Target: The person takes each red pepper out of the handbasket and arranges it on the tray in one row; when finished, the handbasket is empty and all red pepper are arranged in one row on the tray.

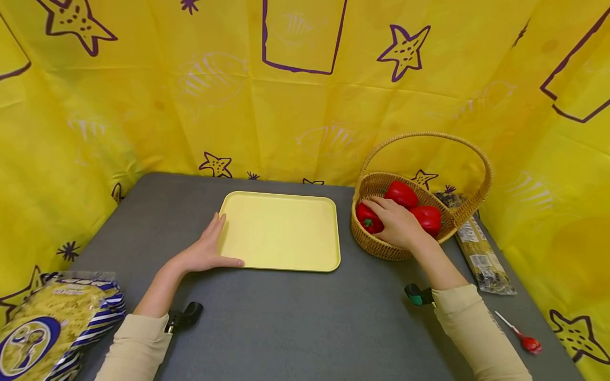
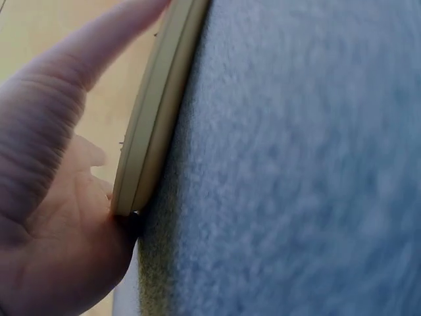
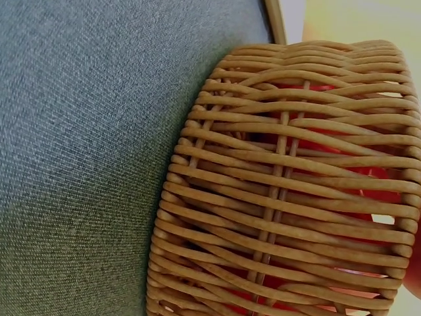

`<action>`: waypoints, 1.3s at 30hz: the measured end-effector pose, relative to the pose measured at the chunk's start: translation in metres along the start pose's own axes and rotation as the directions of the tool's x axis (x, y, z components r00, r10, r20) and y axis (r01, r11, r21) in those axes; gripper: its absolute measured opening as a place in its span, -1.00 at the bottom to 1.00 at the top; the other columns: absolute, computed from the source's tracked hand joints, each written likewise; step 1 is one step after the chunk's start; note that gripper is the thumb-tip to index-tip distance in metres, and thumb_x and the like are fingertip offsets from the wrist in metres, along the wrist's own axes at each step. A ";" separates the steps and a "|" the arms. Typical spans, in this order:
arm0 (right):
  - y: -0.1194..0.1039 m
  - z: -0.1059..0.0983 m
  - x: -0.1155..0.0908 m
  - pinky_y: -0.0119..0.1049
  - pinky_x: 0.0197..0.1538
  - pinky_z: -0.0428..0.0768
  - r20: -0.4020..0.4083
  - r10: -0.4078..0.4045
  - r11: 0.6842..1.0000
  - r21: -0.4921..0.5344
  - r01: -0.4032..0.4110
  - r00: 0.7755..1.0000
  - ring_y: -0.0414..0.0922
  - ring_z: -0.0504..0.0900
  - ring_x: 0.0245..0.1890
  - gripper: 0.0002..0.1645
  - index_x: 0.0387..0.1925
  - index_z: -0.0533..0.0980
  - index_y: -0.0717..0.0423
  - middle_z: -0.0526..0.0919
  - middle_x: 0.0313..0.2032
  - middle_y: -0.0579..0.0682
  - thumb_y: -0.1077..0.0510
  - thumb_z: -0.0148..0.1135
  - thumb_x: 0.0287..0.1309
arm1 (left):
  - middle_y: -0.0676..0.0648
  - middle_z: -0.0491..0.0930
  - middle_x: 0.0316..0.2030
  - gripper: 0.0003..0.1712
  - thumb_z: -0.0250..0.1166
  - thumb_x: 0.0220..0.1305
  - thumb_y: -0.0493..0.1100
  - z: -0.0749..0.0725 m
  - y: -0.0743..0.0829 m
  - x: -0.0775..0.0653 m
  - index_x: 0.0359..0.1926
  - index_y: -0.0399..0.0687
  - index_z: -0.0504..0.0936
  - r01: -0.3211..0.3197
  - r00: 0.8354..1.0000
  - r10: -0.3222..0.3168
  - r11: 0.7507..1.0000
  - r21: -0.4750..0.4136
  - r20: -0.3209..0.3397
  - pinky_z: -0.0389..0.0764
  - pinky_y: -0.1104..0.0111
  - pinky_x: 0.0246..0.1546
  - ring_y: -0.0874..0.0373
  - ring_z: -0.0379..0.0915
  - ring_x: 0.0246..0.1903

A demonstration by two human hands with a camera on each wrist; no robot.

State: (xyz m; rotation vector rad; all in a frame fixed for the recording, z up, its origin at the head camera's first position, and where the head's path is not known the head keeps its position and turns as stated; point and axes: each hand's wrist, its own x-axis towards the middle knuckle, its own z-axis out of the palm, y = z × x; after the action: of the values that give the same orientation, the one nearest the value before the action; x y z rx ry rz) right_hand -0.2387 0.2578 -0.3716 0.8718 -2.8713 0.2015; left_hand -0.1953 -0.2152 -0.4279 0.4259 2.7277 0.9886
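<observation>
A pale yellow tray [image 1: 278,230] lies flat on the grey table. My left hand [image 1: 205,251] touches its near left corner, fingers straight along the left side and thumb along the front edge. In the left wrist view the thumb [image 2: 72,59] reaches along the tray's rim [image 2: 154,112]. To the right stands a wicker basket [image 1: 381,248] with a tall handle. Inside it my right hand [image 1: 397,222] grips a red bell pepper [image 1: 368,217], fingers over the far side and thumb nearer. Two more red bell peppers [image 1: 402,194] lie beside it. The basket's woven wall [image 3: 283,184] mostly hides them in the right wrist view.
A bag of pasta [image 1: 62,323] lies at the front left. Right of the basket is a long clear-wrapped package [image 1: 483,259], partly behind the basket. A red lollipop [image 1: 529,344] lies near the right edge. A patterned yellow cloth [image 1: 305,106] hangs around the table.
</observation>
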 end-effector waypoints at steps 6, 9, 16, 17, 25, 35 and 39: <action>0.001 0.002 0.002 0.20 0.24 0.33 0.002 -0.009 0.999 -0.045 0.009 1.000 0.24 0.37 0.23 -0.02 0.34 0.35 0.16 0.39 0.27 0.26 0.02 0.55 -0.15 | -0.38 -0.53 0.47 0.55 0.53 -0.12 0.27 0.003 -0.005 -0.001 0.50 -0.34 -0.36 -0.012 1.000 0.012 1.000 -0.016 -0.011 -0.13 -0.27 0.31 -0.29 -0.53 0.45; 0.000 0.003 0.002 0.22 0.24 0.33 0.007 -0.006 0.999 -0.052 0.007 1.000 0.24 0.37 0.23 -0.02 0.34 0.35 0.16 0.39 0.27 0.25 0.02 0.54 -0.14 | -0.36 -0.53 0.47 0.54 0.53 -0.12 0.26 0.005 -0.008 -0.002 0.50 -0.33 -0.34 -0.014 1.000 0.013 1.000 -0.025 -0.019 -0.13 -0.28 0.31 -0.30 -0.52 0.45; 0.001 0.004 0.003 0.24 0.20 0.35 0.019 0.004 0.997 -0.079 -0.002 1.000 0.21 0.37 0.22 0.01 0.34 0.33 0.15 0.42 0.25 0.22 0.02 0.56 -0.17 | -0.33 -0.54 0.48 0.52 0.53 -0.11 0.24 0.007 -0.009 -0.003 0.51 -0.29 -0.34 -0.005 1.000 0.004 0.999 -0.047 -0.012 -0.15 -0.33 0.28 -0.32 -0.52 0.44; 0.002 0.004 0.003 0.24 0.19 0.36 0.019 0.006 0.997 -0.080 -0.004 1.000 0.21 0.37 0.22 0.01 0.35 0.33 0.15 0.42 0.25 0.22 0.02 0.57 -0.17 | -0.32 -0.54 0.48 0.52 0.53 -0.11 0.25 0.007 -0.009 -0.003 0.51 -0.29 -0.33 -0.003 1.000 0.002 0.999 -0.047 -0.012 -0.16 -0.33 0.28 -0.32 -0.52 0.44; 0.004 0.004 0.001 0.23 0.17 0.39 0.021 0.018 0.998 -0.055 -0.017 1.000 0.19 0.39 0.21 0.04 0.35 0.31 0.18 0.44 0.24 0.22 0.01 0.57 -0.18 | -0.32 -0.52 0.48 0.51 0.53 -0.11 0.26 0.008 -0.010 -0.003 0.51 -0.29 -0.29 -0.005 1.000 0.004 0.999 -0.032 -0.025 -0.17 -0.33 0.28 -0.34 -0.50 0.44; 0.007 0.001 -0.002 0.22 0.15 0.42 0.001 0.075 0.997 0.023 -0.075 0.997 0.20 0.44 0.17 0.03 0.35 0.31 0.17 0.49 0.19 0.23 -0.04 0.54 -0.15 | -0.33 -0.50 0.49 0.48 0.53 -0.11 0.25 0.009 -0.013 -0.002 0.52 -0.28 -0.25 -0.006 0.999 0.004 1.000 -0.030 -0.041 -0.16 -0.34 0.27 -0.37 -0.48 0.43; 0.008 -0.003 -0.002 0.19 0.12 0.46 -0.002 0.105 0.992 0.071 -0.105 0.994 0.17 0.46 0.14 0.04 0.36 0.29 0.15 0.50 0.17 0.21 -0.08 0.54 -0.14 | -0.33 -0.49 0.49 0.48 0.54 -0.11 0.25 0.009 -0.014 -0.003 0.52 -0.28 -0.23 -0.007 0.999 0.005 1.000 -0.029 -0.049 -0.16 -0.33 0.28 -0.37 -0.49 0.43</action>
State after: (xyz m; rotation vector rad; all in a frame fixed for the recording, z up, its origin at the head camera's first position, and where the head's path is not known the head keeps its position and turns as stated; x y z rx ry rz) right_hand -0.2411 0.2657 -0.3701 0.7303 -2.9229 0.3184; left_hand -0.1930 -0.2209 -0.4433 0.4106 2.7525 1.0529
